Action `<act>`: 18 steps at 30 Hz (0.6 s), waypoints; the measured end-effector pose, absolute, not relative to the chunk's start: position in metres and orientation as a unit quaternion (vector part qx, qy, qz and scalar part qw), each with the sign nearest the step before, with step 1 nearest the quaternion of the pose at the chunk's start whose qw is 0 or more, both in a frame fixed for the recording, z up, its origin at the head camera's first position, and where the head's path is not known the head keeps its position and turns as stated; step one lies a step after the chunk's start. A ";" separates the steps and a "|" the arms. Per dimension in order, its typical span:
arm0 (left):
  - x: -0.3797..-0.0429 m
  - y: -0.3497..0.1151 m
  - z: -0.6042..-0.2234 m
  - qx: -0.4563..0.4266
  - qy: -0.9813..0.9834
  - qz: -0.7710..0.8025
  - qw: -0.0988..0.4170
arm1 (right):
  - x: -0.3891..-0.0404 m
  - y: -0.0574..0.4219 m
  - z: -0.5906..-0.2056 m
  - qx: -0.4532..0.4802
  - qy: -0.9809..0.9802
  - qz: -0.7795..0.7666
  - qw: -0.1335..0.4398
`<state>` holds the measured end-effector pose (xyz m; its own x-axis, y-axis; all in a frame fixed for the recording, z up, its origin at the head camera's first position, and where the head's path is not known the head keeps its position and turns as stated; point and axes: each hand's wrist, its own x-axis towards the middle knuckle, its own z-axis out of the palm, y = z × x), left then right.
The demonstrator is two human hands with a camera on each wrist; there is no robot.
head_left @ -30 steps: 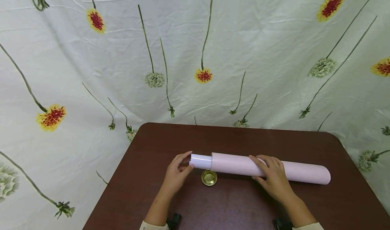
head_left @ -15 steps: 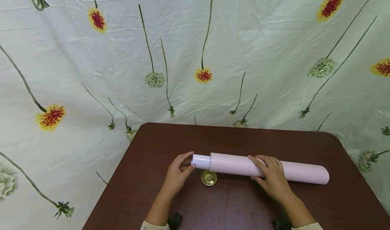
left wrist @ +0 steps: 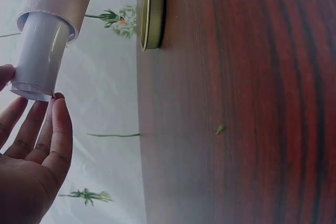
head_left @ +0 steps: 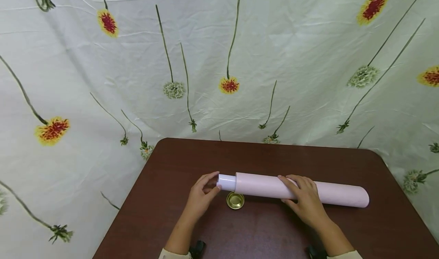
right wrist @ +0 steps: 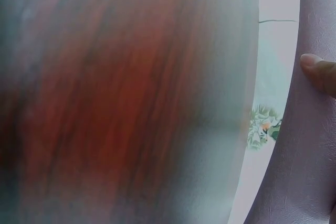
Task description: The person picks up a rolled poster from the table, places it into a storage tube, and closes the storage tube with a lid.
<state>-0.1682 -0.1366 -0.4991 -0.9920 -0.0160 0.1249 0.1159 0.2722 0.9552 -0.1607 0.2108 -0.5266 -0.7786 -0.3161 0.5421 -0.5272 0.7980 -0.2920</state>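
A long pale pink tube [head_left: 264, 185] lies slanted above the table, with a rolled white glossy sheet [head_left: 227, 182] sticking out of its left mouth. My left hand [head_left: 199, 196] holds the outer end of that white roll between thumb and fingers; in the left wrist view the fingertips [left wrist: 60, 108] touch its rim. Around the middle of the tube my right hand [head_left: 306, 202] grips, fingers over the top and thumb on the near side. In the right wrist view only the thumb [right wrist: 320, 72] shows against the pink surface. How far the roll reaches inside is hidden.
A round gold-coloured metal lid [head_left: 235, 200] lies hollow side up on the dark brown table [head_left: 219, 228], just below the tube's mouth. Behind the table hangs a white cloth [head_left: 205, 61] printed with flowers.
The white roll has slid a little further into the tube, so less of it shows. My left hand has moved slightly right, while my right hand and the tube have shifted slightly left.
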 end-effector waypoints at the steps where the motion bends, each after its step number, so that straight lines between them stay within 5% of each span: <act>1: -0.166 -0.135 -0.495 -0.031 -0.796 -0.602 0.055 | -0.161 0.211 -0.527 0.230 -0.917 0.220 0.240; 18: -0.164 -0.133 -0.493 -0.045 -0.793 -0.607 0.043 | -0.161 0.209 -0.527 0.231 -0.916 0.220 0.242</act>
<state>-0.1642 -0.1332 -0.4932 -0.9922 0.0197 0.1232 0.1241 0.2600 0.9576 -0.1610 0.2086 -0.5266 -0.7757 -0.3168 0.5458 -0.5302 0.7963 -0.2914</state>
